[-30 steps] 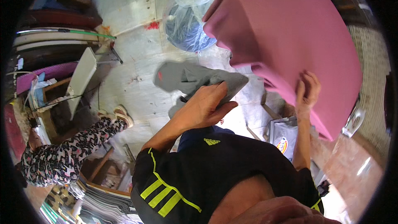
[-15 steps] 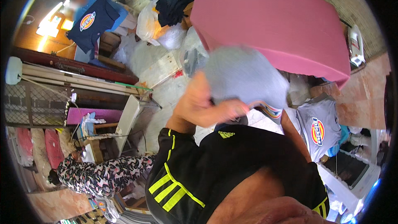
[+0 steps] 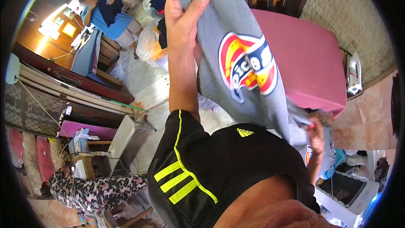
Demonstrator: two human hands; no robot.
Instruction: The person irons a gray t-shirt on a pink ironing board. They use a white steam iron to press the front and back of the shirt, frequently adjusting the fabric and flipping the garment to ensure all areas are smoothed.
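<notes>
A grey T-shirt [image 3: 236, 21] with a large red, yellow and white oval print is stretched lengthwise in front of my chest. My left hand [image 3: 183, 21], arm raised, grips its upper end, thumb on the near face and the other fingers partly hidden by cloth. Lower down on the right, my right hand [image 3: 316, 137] is closed on the shirt's other end, somewhat blurred. Behind the raised shirt stands a table with a pink cover [image 3: 303, 59], partly hidden by the cloth.
An iron [image 3: 354, 74] rests at the table's right end. Another grey printed shirt lies beyond my right hand, by a white-framed stand [image 3: 354, 185]. Two people are at left: one in blue [image 3: 120, 23] with a dark shirt, one in patterned clothes [image 3: 99, 190]. Plastic bags [image 3: 149, 44] lie on the floor.
The grey T-shirt has gone from a blurred bundle near my chest to stretched out with its print showing. My left hand has risen; my right hand has come into view at right.
</notes>
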